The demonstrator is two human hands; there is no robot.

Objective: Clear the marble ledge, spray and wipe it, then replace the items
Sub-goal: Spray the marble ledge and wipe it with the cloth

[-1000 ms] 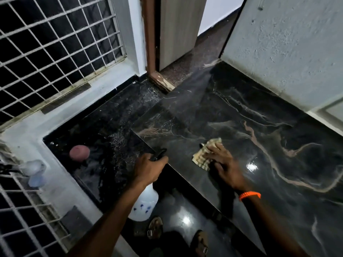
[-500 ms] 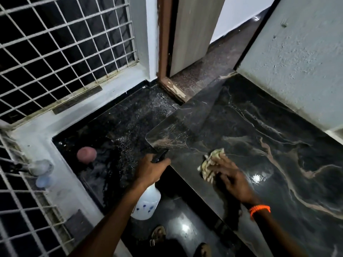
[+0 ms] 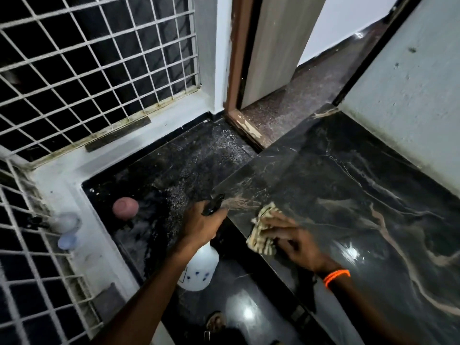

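The left hand (image 3: 201, 224) is covering the neck and trigger of the spray bottle (image 3: 199, 270), so only the black nozzle tip is showing above the grip. The right hand (image 3: 296, 242) is blurring, and it is hiding part of the cloth (image 3: 261, 235) beneath its fingers. Below the bottle, a sandal (image 3: 215, 322) is being cut off by the bottom edge.

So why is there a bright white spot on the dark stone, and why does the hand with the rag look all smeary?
In the head view, the spot is a lamp's glare on the glossy marble ledge; the right hand and cloth are blurred, probably from moving; the left hand holding the spray bottle looks sharper; the wide lens bends the window grille.
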